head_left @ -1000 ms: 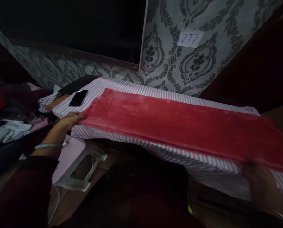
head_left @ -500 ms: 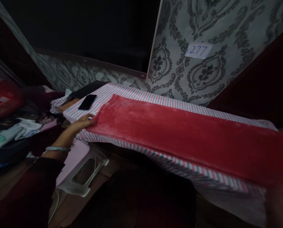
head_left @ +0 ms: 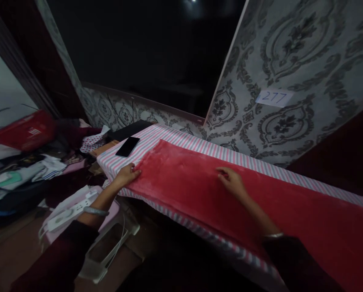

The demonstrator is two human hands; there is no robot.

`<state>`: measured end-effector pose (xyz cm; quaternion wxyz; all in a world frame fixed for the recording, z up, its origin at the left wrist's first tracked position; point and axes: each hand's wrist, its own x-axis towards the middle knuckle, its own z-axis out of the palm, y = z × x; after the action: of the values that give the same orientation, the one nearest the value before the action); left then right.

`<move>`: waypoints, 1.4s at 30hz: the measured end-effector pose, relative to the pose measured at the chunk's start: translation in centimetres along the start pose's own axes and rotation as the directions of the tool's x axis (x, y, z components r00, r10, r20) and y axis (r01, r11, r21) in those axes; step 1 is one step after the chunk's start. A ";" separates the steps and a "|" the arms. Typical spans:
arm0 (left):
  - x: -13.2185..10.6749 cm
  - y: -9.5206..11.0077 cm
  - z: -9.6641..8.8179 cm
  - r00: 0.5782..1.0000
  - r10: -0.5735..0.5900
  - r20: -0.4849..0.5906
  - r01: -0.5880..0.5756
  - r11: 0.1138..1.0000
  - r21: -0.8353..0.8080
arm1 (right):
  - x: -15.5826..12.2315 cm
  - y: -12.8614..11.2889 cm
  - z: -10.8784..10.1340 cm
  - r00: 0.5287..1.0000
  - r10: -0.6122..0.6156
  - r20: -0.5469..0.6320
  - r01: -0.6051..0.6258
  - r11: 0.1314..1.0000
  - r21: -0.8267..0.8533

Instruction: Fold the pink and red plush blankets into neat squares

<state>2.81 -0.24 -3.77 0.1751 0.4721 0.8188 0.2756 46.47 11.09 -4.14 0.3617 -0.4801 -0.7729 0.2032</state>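
Note:
A long red plush cloth (head_left: 184,178) lies spread along a table covered with a pink, grey and white striped cloth (head_left: 242,156). At its left end, my left hand (head_left: 126,175) pinches the edge between thumb and fingers. My right hand (head_left: 232,181) is over the middle of the plush cloth, fingers loosely bent and apart, holding nothing; whether its fingertips touch the fabric I cannot tell. A black phone (head_left: 127,147) rests on the striped cloth, just beyond my left hand.
Below on the left stands a pink and white plastic stool (head_left: 113,209) bearing a white power strip (head_left: 68,215) with a cable. Piled clothes (head_left: 47,166) and a red bag (head_left: 32,132) fill the far left. A large dark television (head_left: 145,52) hangs behind the table.
My right hand has come from the far right end to the middle of the plush cloth. My left hand stays at the left edge. The camera view has shifted.

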 end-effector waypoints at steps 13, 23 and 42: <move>-1.4 -0.7 1.3 0.996 -0.023 0.088 0.006 0.982 0.187 | 16.7 -7.7 15.1 0.940 0.080 0.331 -0.050 0.994 -0.099; -2.3 -1.3 1.9 0.995 -0.037 0.096 0.030 0.997 0.078 | 20.3 -9.8 19.4 0.895 0.143 0.422 -0.113 0.989 -0.096; 2.1 2.0 2.3 0.997 0.070 0.044 -0.076 0.986 0.151 | 26.6 -7.8 17.2 0.991 -0.124 0.059 0.131 0.981 -0.142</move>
<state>4.38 3.06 -4.46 0.1439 0.5189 0.8162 0.2094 21.42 31.75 -0.57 0.3186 -0.4495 -0.8236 0.1347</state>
